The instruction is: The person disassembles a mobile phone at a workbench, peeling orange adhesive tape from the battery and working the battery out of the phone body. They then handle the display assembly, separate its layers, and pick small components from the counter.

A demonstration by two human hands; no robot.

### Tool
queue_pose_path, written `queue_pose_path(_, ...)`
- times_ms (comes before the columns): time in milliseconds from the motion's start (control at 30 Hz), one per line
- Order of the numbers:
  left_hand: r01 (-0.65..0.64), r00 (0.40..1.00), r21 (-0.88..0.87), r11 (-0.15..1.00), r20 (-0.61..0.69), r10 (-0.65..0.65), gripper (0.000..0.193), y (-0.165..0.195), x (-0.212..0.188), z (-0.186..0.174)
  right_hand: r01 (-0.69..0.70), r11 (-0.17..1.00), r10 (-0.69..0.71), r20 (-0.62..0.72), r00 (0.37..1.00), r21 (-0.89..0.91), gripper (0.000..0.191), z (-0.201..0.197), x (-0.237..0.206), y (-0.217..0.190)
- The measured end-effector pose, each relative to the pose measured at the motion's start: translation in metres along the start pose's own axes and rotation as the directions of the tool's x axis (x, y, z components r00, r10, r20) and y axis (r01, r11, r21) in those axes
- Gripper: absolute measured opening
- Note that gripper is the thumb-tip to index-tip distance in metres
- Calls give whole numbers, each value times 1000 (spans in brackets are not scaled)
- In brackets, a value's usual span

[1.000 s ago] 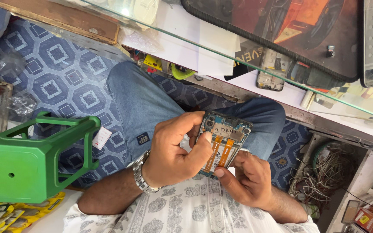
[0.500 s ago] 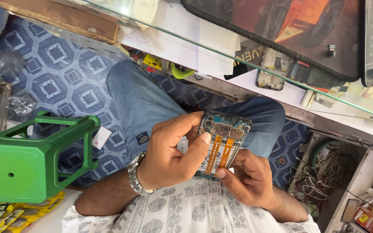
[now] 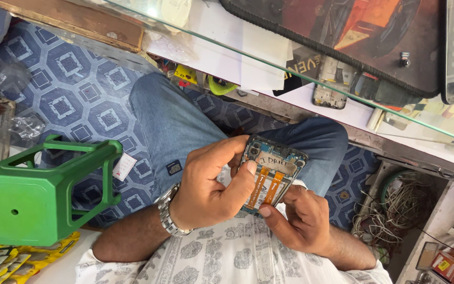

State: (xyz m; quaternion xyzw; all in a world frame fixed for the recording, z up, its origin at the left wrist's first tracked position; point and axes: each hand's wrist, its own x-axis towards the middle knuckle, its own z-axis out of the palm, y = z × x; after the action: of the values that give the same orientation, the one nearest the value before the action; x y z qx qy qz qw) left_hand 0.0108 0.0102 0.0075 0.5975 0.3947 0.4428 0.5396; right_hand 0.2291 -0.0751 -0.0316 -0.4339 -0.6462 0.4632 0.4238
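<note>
Head view: over the lap, the left hand [image 3: 206, 194] closes its grip around an opened phone [image 3: 275, 167], thumb pressing an orange ribbon cable [image 3: 259, 185]; the right hand [image 3: 298, 223] grips its lower edge. Seemingly connector work, needing light, precise pressure

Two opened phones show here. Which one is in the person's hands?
The opened phone with orange ribbon cables, gripped by the left hand and right hand over the lap. The other phone lies untouched on the shelf under the glass.
</note>
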Motion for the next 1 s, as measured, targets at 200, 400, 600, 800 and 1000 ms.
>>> queue_pose_path(200, -11, 1000, 2, 1000, -14, 12, 24, -6, 1, 3, -53, 988, 51, -21, 998, -144, 27, -2, 2, 1)
queue_pose_path(400, 13, 1000, -18, 1000, -26, -13, 19, -7, 2, 4, -20, 1000, 20, -6, 1000, -14, 23, 0, 4, 3)
queue_pose_path(600, 12, 999, -82, 997, 47, -8, 18, -2, 3, -4, -267, 961, 260, 95, 961, 74, 23, -12, 3, 1)
queue_pose_path(800, 99, 993, -75, 992, 67, -94, 18, -4, 2, -6, -224, 906, 187, 136, 973, 359, 24, -10, 2, 3)
queue_pose_path(1000, 177, 983, -290, 941, 105, -153, 21, -7, 2, -3, -302, 846, 256, 162, 953, 440, 21, -10, 2, 6)
